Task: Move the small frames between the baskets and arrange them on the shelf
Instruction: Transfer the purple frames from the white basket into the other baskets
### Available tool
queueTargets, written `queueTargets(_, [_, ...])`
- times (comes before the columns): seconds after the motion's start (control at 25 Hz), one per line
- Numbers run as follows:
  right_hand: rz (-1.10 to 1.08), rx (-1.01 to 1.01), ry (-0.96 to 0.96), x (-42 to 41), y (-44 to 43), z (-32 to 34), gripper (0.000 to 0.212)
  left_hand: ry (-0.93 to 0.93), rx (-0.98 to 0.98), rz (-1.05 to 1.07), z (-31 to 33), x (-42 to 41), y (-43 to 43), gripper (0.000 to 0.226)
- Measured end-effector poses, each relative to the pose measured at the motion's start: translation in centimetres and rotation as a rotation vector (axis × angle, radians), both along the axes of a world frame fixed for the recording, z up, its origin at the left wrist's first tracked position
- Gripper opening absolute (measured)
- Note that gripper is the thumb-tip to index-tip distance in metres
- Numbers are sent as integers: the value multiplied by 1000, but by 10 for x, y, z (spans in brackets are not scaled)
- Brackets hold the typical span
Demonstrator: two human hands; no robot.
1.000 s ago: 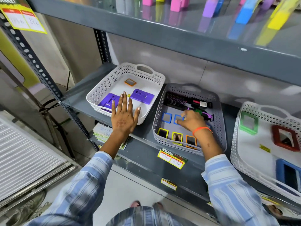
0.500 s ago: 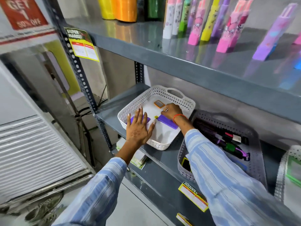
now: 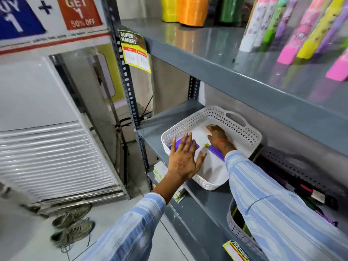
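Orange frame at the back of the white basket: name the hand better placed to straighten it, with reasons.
Right. The right hand is already inside the white basket, fingertips at the orange frame. The left hand lies flat over the basket's near rim, partly covering a purple frame, well short of it.

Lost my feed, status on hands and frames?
Left hand flat on white basket rim. Right hand inside, at orange frame; grip unclear. Purple frames alongside.

Shelving: grey metal rack [image 3: 216, 59] on perforated uprights [image 3: 123, 72]
Left: white shuttered unit [image 3: 47, 157]
Floor: pale tiles [image 3: 30, 242], worn shoes [image 3: 73, 225]
Wall: promotional sign [image 3: 50, 16]
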State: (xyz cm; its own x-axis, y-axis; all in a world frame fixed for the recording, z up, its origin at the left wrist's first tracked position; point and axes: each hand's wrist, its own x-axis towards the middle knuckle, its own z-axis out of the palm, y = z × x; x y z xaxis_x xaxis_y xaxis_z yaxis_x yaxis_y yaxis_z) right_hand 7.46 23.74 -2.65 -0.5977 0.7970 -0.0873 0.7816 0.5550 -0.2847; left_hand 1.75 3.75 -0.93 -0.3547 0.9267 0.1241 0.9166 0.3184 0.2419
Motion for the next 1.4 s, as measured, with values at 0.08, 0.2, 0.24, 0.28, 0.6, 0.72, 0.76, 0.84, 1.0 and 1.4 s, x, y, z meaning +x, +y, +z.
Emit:
queueTargets(0.08, [23,12,-59,-1,8,-5,58,0,-2,6,-2,0,0,71])
queueTargets(0.2, [7,41,-35,-4,9,-12,52,17,15,17,-3,0,2,71])
queueTargets(0.24, [-7,78,-43,-6,7,-14,48,17,19,18,-3,0,3,71])
queueTargets(0.28, [-35,113,-59,-7,4,-15,44,16,20,17,-3,0,3,71])
queueTargets(0.6, [-269,182,290,0,-28,15,33,17,-28,-1,-4,-2,0,75])
queueTargets(0.72, [-261,198,469,24,-53,37,25,19,-36,-7,-3,-3,-1,75])
queueTargets(0.76, [-265,211,506,36,-63,42,23,23,-38,-11,-3,-4,-1,75])
queueTargets(0.84, [-299,206,542,66,-85,51,19,34,-48,-19,-3,-3,0,75])
queueTargets(1.0, [-418,171,515,129,-126,56,16,143,-37,-27,-5,5,1,70])
queueTargets(1.4, [-596,-153,-192,299,-189,51,31,147,-61,-210,-18,60,-5,67])
